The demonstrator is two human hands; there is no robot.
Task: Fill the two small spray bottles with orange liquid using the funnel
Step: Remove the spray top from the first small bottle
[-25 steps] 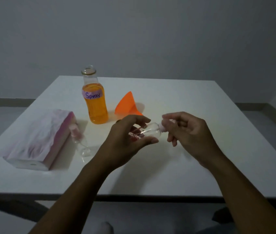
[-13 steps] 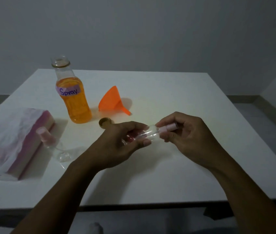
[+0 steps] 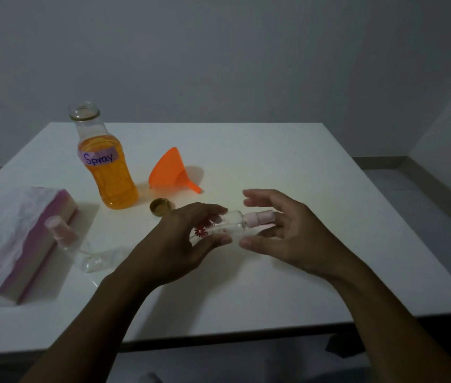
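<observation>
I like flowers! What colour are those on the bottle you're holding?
Red, on the clear spray bottle; head view.

Funnel [image 3: 167,170] right of bottle [image 3: 107,164], cap [image 3: 160,207] before both — box [image 3: 14,241] far left

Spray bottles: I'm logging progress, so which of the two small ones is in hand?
The flower-printed spray bottle, gripped by the left hand above the table; the other spray bottle rests untouched against the pink tissue pack.
</observation>
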